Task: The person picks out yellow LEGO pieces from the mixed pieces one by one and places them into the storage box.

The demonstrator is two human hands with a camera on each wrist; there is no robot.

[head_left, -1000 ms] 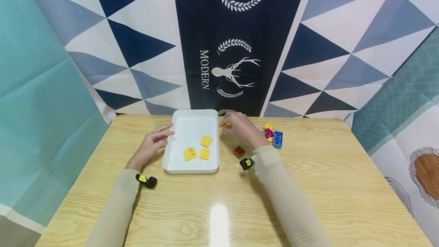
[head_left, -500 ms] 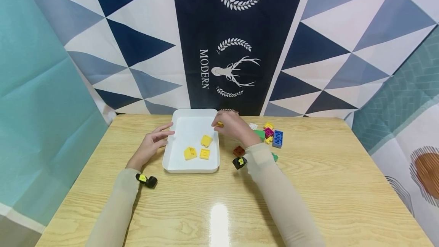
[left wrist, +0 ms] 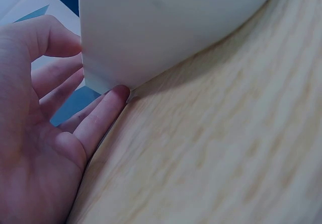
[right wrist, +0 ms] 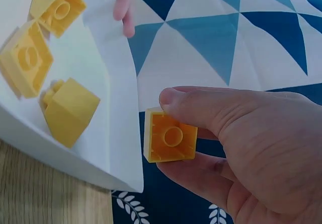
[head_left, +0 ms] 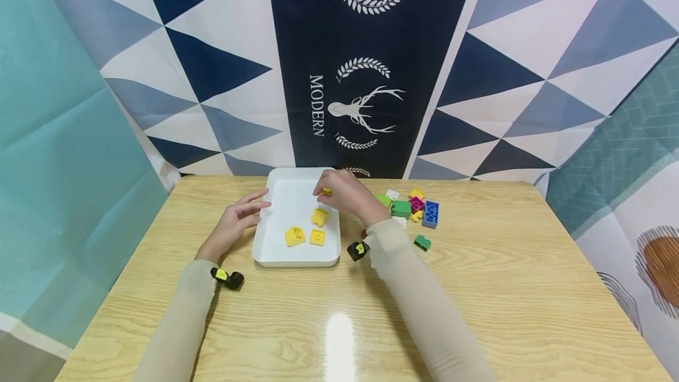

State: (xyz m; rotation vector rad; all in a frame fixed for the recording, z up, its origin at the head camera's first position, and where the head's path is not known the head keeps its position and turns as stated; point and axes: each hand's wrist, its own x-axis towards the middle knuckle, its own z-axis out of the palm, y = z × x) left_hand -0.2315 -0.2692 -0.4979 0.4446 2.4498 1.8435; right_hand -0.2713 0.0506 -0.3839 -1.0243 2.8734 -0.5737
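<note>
My right hand (head_left: 349, 192) pinches a yellow building block (right wrist: 171, 136) between thumb and fingers, above the far right part of the white tray (head_left: 289, 205). In the right wrist view the block's hollow underside faces the camera. Inside the tray lie three more yellow pieces: a slanted block (head_left: 294, 236), a square block (head_left: 317, 237) and another block (head_left: 319, 217). At the tray's left side, my left hand (head_left: 233, 226) has its fingers extended. Their fingertips (left wrist: 118, 94) touch the outer wall low down, near the tabletop.
Right of the tray is a loose group of blocks, among them a green block (head_left: 401, 209), a blue block (head_left: 431, 214) and a magenta block (head_left: 417, 204). A small dark green block (head_left: 422, 243) lies nearer. A patterned cloth (head_left: 345, 46) hangs behind the table (head_left: 286, 323).
My right hand has moved left with the yellow block, from beside the tray to over it. More of the loose blocks now show. The left hand has stayed in place.
</note>
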